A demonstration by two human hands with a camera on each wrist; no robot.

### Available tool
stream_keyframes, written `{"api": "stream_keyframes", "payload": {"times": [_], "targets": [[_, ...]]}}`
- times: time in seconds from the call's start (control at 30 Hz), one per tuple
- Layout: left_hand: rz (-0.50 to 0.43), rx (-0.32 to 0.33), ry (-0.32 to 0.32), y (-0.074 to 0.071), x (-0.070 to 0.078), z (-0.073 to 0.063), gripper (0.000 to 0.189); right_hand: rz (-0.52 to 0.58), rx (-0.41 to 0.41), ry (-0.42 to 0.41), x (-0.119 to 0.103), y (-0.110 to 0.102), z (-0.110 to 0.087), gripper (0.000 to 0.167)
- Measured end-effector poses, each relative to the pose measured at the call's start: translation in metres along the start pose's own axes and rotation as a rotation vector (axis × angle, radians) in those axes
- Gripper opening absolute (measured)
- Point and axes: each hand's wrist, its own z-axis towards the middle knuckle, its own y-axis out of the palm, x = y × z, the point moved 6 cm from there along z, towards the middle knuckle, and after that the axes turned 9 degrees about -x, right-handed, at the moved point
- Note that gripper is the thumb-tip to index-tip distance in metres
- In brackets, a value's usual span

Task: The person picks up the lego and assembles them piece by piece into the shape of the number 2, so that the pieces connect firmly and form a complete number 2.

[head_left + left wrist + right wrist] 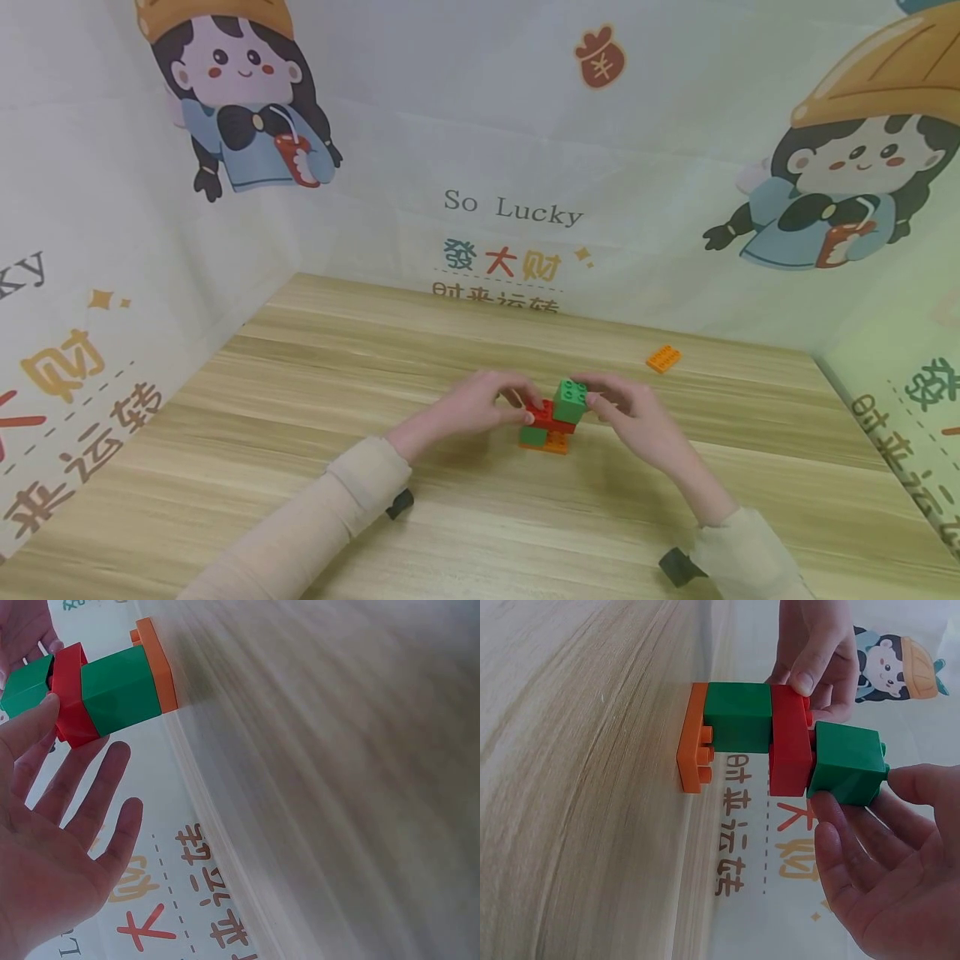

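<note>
- table, one, pale wood grain, reaching from the near foreground back to the wall cloth.
- sleeves, two, light beige: left sleeve, right sleeve, cuffs at the wrists.
- dark fittings, two, one by each cuff: left fitting, right fitting.
- right hand, pinching the upper green block, thumb at its studded top, fingertips along its side.
- left hand, thumb and forefinger gripping the red brick at its left end; remaining fingers extended in the left wrist view.
- block stack, one, between the hands, standing on the table, in four parts:
- orange base plate, lowest, flat on the table, studs bare on its right part.
- lower green block, on the left part of the base plate.
- red brick, on the lower green block, its right part overhanging the bare studs.
- upper green block, on the right end of the red brick, slightly tilted in the right wrist view; whether fully seated, cannot tell.
- loose orange plate, studs up, apart from the stack, toward the table's far right.
- wall cloth, off-white, printed with cartoon figures, a red pouch and "so lucky" lettering.
</note>
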Motion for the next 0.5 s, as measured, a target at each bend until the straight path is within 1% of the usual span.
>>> {"api": "stream_keyframes", "payload": {"times": [0.2, 0.5], "targets": [[-0.002, 0.002, 0.005, 0.0003, -0.0012, 0.0011, 0.019, -0.016, 0.006, -0.017, 0.0001, -0.0003, 0.0007, 0.032], [0.0, -0.001, -0.005, -0.0001, -0.0015, 0.0005, 0.019, -0.052, -0.001, -0.048, -0.0013, -0.0004, 0.0009, 0.03]]}}
